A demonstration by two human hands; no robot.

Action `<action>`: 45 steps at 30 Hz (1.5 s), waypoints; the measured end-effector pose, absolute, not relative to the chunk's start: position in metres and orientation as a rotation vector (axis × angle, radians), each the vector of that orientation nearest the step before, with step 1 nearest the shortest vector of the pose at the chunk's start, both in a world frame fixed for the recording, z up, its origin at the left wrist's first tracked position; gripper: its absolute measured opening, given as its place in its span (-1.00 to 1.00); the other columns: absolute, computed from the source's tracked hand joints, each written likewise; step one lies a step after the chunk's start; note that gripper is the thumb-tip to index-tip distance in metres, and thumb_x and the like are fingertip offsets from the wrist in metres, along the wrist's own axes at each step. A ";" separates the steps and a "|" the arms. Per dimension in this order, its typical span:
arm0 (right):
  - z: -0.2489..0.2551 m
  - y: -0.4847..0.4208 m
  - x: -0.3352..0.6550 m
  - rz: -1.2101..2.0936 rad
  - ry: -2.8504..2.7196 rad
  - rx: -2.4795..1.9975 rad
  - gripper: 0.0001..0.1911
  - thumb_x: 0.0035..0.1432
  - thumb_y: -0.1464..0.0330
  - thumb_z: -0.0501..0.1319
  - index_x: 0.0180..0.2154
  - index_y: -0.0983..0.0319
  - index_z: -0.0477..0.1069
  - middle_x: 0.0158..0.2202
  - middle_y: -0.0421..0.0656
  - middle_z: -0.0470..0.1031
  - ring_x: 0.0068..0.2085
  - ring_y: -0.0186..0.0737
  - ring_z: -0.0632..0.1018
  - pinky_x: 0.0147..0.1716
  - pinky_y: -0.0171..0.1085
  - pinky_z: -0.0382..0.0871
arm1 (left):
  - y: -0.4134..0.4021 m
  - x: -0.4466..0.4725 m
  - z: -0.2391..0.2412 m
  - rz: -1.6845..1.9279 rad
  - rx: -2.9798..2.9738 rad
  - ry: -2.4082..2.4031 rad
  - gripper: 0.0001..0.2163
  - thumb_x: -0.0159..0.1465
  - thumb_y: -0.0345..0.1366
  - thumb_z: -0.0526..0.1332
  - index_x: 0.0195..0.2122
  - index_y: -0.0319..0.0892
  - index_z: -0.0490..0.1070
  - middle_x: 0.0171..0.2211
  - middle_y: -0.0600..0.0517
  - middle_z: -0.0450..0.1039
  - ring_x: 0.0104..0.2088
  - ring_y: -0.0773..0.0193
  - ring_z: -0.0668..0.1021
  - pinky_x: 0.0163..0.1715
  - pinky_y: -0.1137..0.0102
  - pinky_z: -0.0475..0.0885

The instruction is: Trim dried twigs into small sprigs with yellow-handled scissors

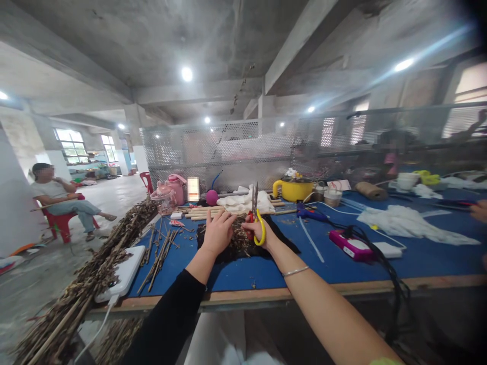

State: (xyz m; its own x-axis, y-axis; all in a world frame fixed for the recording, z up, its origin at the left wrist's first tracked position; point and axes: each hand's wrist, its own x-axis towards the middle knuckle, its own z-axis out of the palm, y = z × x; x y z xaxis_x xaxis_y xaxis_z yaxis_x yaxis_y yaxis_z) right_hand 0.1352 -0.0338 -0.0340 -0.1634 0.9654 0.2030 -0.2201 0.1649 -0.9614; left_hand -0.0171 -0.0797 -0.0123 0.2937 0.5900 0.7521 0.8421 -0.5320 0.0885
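Observation:
A pair of scissors (260, 227) with red and yellow handles hangs on my right hand (268, 237), its blades pointing up and away from me. The fingertips of that hand reach down to a heap of brown dried plant bits (239, 238). Under the heap lies a black cloth (283, 241), spread on the blue table top (236, 279). My left hand (218, 232) rests at the left side of the heap, palm down, with fingers stretched out. Whatever lies under its palm is hidden. Several thin dry stalks (162, 258) lie left of the cloth.
A white power bank (127, 271) and long bundles of dried stalks (95, 274) line the left edge. Behind are wooden sticks (203, 213), a white cloth (245, 201) and a yellow pot (294, 190). A blue glue gun (310, 212) and magenta device (350, 246) lie right. A seated person (57, 195) is far left.

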 end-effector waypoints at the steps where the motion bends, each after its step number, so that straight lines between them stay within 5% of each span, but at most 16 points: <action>1: -0.034 -0.034 0.135 1.281 -1.290 -0.819 -0.62 -0.29 0.21 0.30 -0.47 0.21 0.17 -0.68 -0.33 0.31 -0.70 -0.43 0.27 -0.74 -0.43 0.07 | -0.079 -0.017 -0.014 -1.122 -2.255 -1.305 -0.71 0.14 -0.44 0.10 -0.13 -0.04 0.39 -0.16 -0.05 0.43 -0.02 0.15 0.35 0.13 0.00 -0.17; 7: -0.036 -0.030 0.136 0.907 -1.505 -0.986 -0.51 -0.03 -0.08 -0.02 -0.54 0.22 0.19 -0.61 -0.23 0.31 -0.64 -0.41 0.27 -0.66 -0.38 0.13 | -0.067 -0.020 -0.025 -1.736 -2.264 -1.550 -0.82 0.15 -0.34 0.10 -0.28 -0.13 0.45 -0.33 -0.04 0.48 -0.27 0.20 0.49 -0.12 0.23 0.30; 12: -0.041 -0.028 0.139 0.404 -1.804 -1.282 -0.60 -0.12 0.00 0.17 -0.46 0.20 0.24 -0.53 -0.24 0.34 -0.49 -0.31 0.35 -0.48 -0.34 0.17 | -0.063 -0.020 -0.028 -2.642 -2.313 -1.771 -0.77 0.13 -0.22 0.10 -0.28 -0.25 0.40 -0.48 -0.01 0.44 -0.54 0.35 0.46 -0.48 0.40 0.39; 15: -0.041 -0.032 0.136 0.319 -1.916 -1.337 -0.61 -0.12 0.05 0.20 -0.36 0.21 0.28 -0.42 -0.20 0.38 -0.41 -0.29 0.38 -0.44 -0.35 0.17 | -0.067 -0.017 -0.025 -2.867 -2.406 -1.722 -0.75 0.06 -0.22 0.17 -0.27 -0.26 0.37 -0.51 0.03 0.41 -0.60 0.43 0.42 -0.55 0.48 0.35; 26: -0.035 -0.038 0.133 0.241 -1.903 -1.248 -0.66 -0.03 0.12 0.16 -0.30 0.25 0.27 -0.35 -0.14 0.36 -0.36 -0.27 0.37 -0.38 -0.34 0.21 | -0.055 -0.021 -0.036 -2.584 -2.240 -1.852 -0.81 0.13 -0.28 0.06 -0.30 -0.23 0.37 -0.57 0.09 0.37 -0.67 0.47 0.30 -0.65 0.54 0.23; 36: -0.034 -0.042 0.132 0.217 -1.949 -1.180 -0.67 -0.05 0.15 0.18 -0.29 0.24 0.27 -0.36 -0.17 0.36 -0.34 -0.27 0.37 -0.35 -0.33 0.21 | -0.058 -0.025 -0.034 -2.300 -2.126 -1.856 -0.61 0.12 -0.02 0.05 -0.52 -0.29 0.42 -0.70 0.12 0.22 -0.60 0.40 0.30 -0.56 0.52 0.18; 45: -0.044 -0.035 0.129 0.212 -1.981 -1.237 -0.59 -0.10 0.12 0.22 -0.28 0.27 0.31 -0.32 -0.10 0.37 -0.30 -0.22 0.39 -0.32 -0.30 0.22 | -0.064 -0.020 -0.029 -2.279 -2.208 -1.704 -0.66 0.15 -0.10 0.05 -0.35 -0.25 0.48 -0.48 0.04 0.43 -0.40 0.30 0.42 -0.33 0.48 0.28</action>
State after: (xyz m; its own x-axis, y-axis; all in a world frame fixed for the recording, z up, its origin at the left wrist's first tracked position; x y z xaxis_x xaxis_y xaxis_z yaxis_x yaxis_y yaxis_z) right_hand 0.1290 -0.0354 -0.0436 -0.2261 0.8220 0.5227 0.6927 0.5130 -0.5070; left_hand -0.0200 -0.0643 -0.0286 -0.1833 0.8311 0.5251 0.2685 -0.4715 0.8400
